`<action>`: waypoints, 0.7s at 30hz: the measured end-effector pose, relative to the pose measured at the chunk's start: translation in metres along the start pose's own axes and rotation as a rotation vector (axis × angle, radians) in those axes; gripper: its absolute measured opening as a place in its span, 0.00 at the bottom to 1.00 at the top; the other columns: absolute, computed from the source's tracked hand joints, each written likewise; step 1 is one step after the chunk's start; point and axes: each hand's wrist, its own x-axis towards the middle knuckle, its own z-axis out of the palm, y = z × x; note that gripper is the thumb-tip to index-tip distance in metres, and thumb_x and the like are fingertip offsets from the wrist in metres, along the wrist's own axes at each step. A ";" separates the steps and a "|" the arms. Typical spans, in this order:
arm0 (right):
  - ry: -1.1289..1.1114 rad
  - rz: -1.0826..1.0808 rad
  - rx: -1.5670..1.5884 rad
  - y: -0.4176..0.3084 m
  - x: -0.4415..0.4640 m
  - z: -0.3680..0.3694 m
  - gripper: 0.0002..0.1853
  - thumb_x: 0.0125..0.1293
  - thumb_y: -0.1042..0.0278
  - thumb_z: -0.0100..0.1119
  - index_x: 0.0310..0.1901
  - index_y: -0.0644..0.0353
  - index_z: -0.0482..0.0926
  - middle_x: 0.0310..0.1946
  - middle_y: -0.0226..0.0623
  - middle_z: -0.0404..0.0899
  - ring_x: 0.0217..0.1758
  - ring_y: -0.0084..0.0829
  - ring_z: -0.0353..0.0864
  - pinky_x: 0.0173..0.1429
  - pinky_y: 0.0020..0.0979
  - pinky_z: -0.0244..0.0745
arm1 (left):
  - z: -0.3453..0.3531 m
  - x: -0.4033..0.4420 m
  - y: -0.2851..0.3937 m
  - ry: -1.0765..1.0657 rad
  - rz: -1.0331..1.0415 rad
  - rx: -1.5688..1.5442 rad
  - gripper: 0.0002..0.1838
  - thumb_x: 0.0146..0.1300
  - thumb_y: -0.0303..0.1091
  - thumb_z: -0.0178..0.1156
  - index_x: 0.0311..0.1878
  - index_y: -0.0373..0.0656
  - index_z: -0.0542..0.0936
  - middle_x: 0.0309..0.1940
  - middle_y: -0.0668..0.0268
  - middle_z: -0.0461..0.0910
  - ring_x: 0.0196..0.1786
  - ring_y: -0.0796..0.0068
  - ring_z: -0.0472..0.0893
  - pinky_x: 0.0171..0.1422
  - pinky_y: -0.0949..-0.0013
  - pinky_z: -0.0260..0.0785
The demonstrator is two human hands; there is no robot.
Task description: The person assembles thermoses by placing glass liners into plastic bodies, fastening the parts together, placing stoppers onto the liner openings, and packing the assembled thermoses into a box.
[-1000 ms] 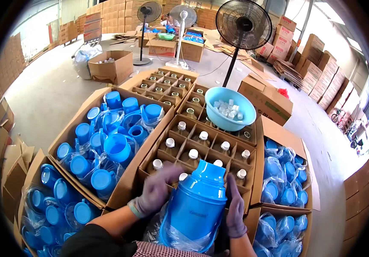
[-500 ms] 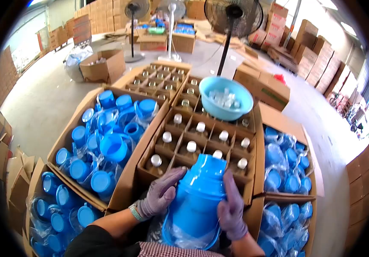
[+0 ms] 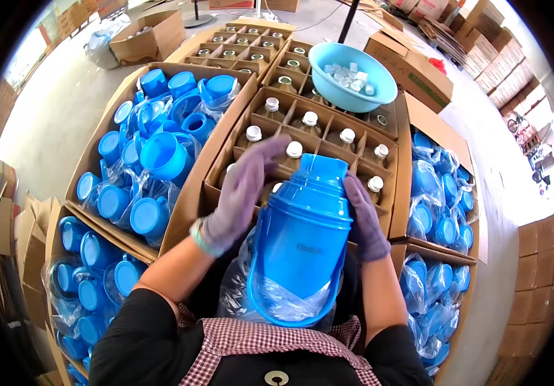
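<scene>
A blue plastic thermos jug [image 3: 303, 238] stands tilted in front of my body, its handle loop toward me and a clear plastic bag [image 3: 290, 299] around its lower part. My gloved right hand [image 3: 368, 222] holds the jug's right side near the shoulder, with its fingers along the surface. My gloved left hand [image 3: 245, 193] is raised off the jug's left side, open, its fingers stretched over the divided carton [image 3: 216, 183]. White-capped bottles [image 3: 294, 150] stand in that carton's compartments, just behind the jug. What supports the jug's base is hidden.
Cartons of bagged blue jugs and cups stand at left [image 3: 163, 156] and right [image 3: 426, 177]. A light blue basin [image 3: 352, 96] of small clear-white caps sits on the divided cartons. Beyond are an open carton [image 3: 151, 42] and a fan pole [image 3: 349, 19].
My left hand has come off the jug and moved up and forward. My right hand stays on its side. The view has tilted downward.
</scene>
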 end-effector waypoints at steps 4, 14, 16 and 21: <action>0.198 -0.608 -1.024 -0.022 -0.045 0.048 0.43 0.73 0.51 0.64 0.77 0.74 0.58 0.72 0.63 0.67 0.75 0.55 0.70 0.78 0.44 0.65 | -0.004 0.044 -0.091 -0.577 -0.285 -0.764 0.37 0.82 0.59 0.45 0.76 0.35 0.66 0.72 0.58 0.73 0.72 0.60 0.73 0.81 0.57 0.60; -0.118 0.062 0.142 0.033 -0.009 -0.018 0.43 0.81 0.30 0.36 0.77 0.65 0.65 0.68 0.41 0.76 0.70 0.33 0.76 0.77 0.35 0.67 | 0.015 0.021 0.020 -0.551 -0.196 0.607 0.52 0.77 0.63 0.51 0.83 0.31 0.44 0.80 0.47 0.57 0.82 0.59 0.57 0.85 0.58 0.50; -0.089 0.188 0.331 0.013 0.013 -0.012 0.41 0.81 0.30 0.36 0.75 0.62 0.69 0.65 0.39 0.79 0.66 0.29 0.78 0.74 0.33 0.70 | 0.018 0.035 0.015 -0.556 -0.256 0.211 0.51 0.76 0.64 0.54 0.82 0.30 0.49 0.77 0.49 0.62 0.79 0.59 0.62 0.83 0.59 0.53; -0.287 -0.115 0.143 -0.017 0.025 0.007 0.38 0.83 0.34 0.38 0.80 0.56 0.63 0.71 0.38 0.74 0.70 0.29 0.75 0.76 0.33 0.68 | 0.007 0.055 0.009 -0.438 -0.396 -0.042 0.57 0.71 0.64 0.62 0.86 0.41 0.42 0.82 0.57 0.57 0.82 0.65 0.59 0.85 0.61 0.51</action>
